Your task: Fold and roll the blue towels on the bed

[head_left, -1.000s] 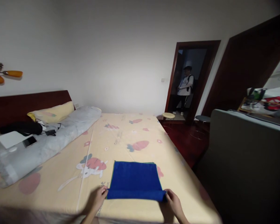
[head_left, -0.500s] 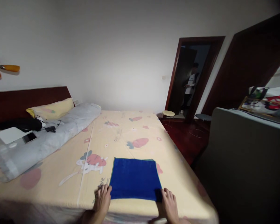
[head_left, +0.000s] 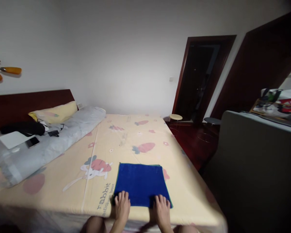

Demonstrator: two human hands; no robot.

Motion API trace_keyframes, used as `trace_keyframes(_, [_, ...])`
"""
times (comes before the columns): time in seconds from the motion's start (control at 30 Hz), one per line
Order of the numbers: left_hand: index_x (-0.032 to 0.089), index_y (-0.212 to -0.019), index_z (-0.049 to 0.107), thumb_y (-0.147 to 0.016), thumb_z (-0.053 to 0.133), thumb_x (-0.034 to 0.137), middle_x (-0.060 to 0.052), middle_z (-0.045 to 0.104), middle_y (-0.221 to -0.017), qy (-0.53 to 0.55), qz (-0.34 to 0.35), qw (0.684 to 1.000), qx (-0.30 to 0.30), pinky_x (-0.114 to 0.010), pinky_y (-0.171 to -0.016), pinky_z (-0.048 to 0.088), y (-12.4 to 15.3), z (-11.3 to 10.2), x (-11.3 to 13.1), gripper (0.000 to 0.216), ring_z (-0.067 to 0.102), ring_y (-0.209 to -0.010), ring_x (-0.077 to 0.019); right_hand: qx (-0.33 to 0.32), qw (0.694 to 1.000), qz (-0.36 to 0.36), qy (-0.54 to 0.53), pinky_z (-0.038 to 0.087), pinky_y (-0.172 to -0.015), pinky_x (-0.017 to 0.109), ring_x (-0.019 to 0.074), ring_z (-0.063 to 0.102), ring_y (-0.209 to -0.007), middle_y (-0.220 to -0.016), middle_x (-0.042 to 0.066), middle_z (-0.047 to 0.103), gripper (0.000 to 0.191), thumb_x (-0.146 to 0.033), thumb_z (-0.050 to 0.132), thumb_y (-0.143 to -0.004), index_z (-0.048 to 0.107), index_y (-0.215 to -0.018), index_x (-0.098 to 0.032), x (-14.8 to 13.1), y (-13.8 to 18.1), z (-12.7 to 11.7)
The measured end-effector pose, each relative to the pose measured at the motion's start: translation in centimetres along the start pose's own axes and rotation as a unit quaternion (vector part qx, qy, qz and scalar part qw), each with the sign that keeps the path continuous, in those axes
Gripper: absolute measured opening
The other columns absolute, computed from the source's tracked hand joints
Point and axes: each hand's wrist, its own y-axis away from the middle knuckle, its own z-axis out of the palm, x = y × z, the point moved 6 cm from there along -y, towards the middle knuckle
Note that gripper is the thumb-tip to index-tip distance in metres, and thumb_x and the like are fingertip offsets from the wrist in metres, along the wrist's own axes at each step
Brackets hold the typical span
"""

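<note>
the bed sheet [head_left: 70,184] reads "rabbit" beside the blue towel [head_left: 140,184].

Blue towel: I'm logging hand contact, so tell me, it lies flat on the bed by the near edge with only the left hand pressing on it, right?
Not quite. The head view shows both hands on it: the left hand and the right hand rest flat on the blue towel, which lies flat on the bed by its near edge.

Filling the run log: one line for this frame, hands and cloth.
left hand: flat on near edge of blue cloth | right hand: flat on same edge | blue cloth: spread flat on bed
</note>
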Motion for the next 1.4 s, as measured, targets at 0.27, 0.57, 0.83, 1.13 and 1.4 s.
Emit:
trace_keyframes(0.27, [0.027, -0.122, 0.061, -0.091, 0.039, 0.024, -0.005, 0.062, -0.132, 0.075, 0.096, 0.992, -0.030, -0.041, -0.107, 0.036, 1.2, 3.6, 2.6, 0.038, 0.050, -0.126, -0.0240, -0.050, 0.984, -0.046, -0.165, 0.037, -0.082, 0.035, 0.0208, 0.057, -0.088, -0.091, 0.001, 0.065, 0.021, -0.013, 0.049, -0.083, 0.063, -0.091, -0.027, -2.8, 0.8, 1.4])
trace_keyframes(0.57, [0.031, -0.119, 0.061, -0.078, 0.045, 0.008, -0.001, 0.066, -0.125, 0.014, 0.160, 0.987, 0.027, -0.040, -0.106, 0.035, 1.2, 0.7, -9.4, 0.049, 0.055, -0.118, -0.0211, -0.078, 0.989, -0.080, -0.102, 0.037, -0.086, 0.038, 0.0242, 0.058, -0.104, -0.116, 0.005, 0.066, 0.042, -0.021, 0.056, -0.075, 0.060, -0.116, -0.031, 10.7, 2.4, 2.6])
trace_keyframes(0.83, [0.026, -0.109, 0.062, -0.079, 0.039, 0.001, -0.003, 0.066, -0.117, 0.017, 0.129, 0.990, -0.047, -0.039, -0.104, 0.035, -0.7, -0.9, -8.5, 0.045, 0.055, -0.116, -0.0202, -0.051, 0.995, -0.074, -0.046, 0.035, -0.084, 0.036, 0.0217, 0.058, -0.090, -0.095, 0.002, 0.068, 0.038, 0.000, 0.045, -0.075, 0.064, -0.095, -0.026, 8.3, -0.4, -0.5])
trace_keyframes(1.13, [0.023, -0.077, 0.059, -0.066, 0.043, 0.002, -0.001, 0.065, -0.088, 0.120, 0.162, 0.979, -0.020, -0.034, -0.087, 0.043, 0.4, -4.2, -9.2, 0.029, 0.059, -0.092, -0.0195, -0.175, 0.968, -0.041, -0.176, 0.038, -0.088, 0.037, 0.0220, 0.059, -0.094, -0.096, 0.004, 0.068, 0.018, -0.019, 0.049, -0.072, 0.061, -0.084, -0.022, 9.8, -0.5, -2.1])
trace_keyframes(1.4, [0.024, -0.095, 0.063, -0.080, 0.043, 0.010, 0.003, 0.069, -0.082, 0.145, -0.011, 0.988, -0.053, -0.022, -0.075, 0.045, -2.7, -2.5, -10.8, 0.029, 0.065, -0.078, -0.0123, -0.159, 0.970, 0.039, -0.179, 0.043, -0.080, 0.032, 0.0199, 0.063, -0.084, -0.084, 0.003, 0.069, 0.030, -0.028, 0.037, -0.085, 0.063, -0.099, -0.023, 11.3, -2.4, 0.0])
